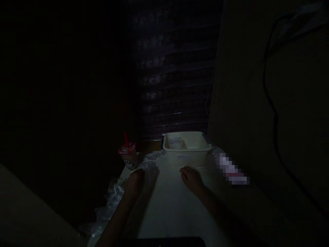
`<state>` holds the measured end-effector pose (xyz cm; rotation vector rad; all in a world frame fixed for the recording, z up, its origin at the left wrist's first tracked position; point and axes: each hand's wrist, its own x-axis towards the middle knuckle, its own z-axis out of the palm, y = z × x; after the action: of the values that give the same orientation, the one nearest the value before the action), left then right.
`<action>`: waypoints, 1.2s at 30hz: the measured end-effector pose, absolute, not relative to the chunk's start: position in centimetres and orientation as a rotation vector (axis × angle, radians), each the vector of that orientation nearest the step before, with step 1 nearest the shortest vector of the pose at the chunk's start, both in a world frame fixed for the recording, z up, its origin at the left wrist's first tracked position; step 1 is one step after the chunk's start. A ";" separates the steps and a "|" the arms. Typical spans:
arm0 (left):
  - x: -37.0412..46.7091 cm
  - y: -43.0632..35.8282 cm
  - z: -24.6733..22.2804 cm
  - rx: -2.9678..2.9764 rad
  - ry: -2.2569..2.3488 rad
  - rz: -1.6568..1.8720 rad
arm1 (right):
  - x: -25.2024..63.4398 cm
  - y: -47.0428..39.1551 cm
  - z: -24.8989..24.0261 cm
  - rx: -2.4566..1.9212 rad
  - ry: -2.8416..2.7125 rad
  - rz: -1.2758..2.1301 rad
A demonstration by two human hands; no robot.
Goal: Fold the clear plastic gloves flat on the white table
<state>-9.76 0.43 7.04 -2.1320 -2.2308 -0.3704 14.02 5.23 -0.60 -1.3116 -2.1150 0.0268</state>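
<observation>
Resting on a pale table (169, 206), the left hand (137, 178) lies in crinkled clear plastic film (150, 166), its grip too dark to tell; the right hand (191, 178) lies flat, fingers loose, holding nothing. Gathering film calls for slow pulls: cup (128, 156) near the left edge, white bin (186, 145) beyond.

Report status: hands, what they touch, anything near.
Left hand on clear plastic wrap. Right hand flat on table, holding nothing. Tub just ahead, cup with straw left.
</observation>
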 end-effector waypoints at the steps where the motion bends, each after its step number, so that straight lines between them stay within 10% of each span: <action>1: -10.2 0.2 7.3 -2.113 -2.203 -0.414 | 14.0 5.3 -0.7 -1.313 -2.110 0.024; 36: -14.5 0.6 6.9 -2.000 -2.415 -1.052 | 10.6 2.7 1.4 -1.049 -2.289 0.188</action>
<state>-14.50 0.61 6.86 -2.0005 -2.4152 -1.0519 10.63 2.74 1.42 -1.0487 -2.2895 0.1879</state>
